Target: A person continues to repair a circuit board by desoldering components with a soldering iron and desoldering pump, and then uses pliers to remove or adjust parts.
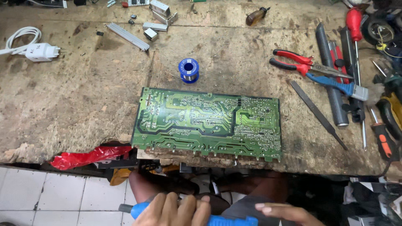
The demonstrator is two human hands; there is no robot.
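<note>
A green circuit board (207, 123) lies solder side up at the front edge of a worn wooden bench (75, 96). Below the bench edge, at the bottom of the view, my left hand (173, 210) is closed around a blue-handled tool (226, 220) held across my lap. My right hand (287, 212) rests its fingers at the tool's right end; how it grips there is cut off by the frame. A blue spool of solder wire (189, 70) stands just behind the board.
Red-handled pliers (295, 61), a blue-handled tool (335, 86), a flat file (318, 114) and screwdrivers (383, 138) lie at the right. A white plug with cable (39, 51) sits far left. Metal heat sinks (127, 37) lie at the back. Red plastic (90, 157) hangs under the edge.
</note>
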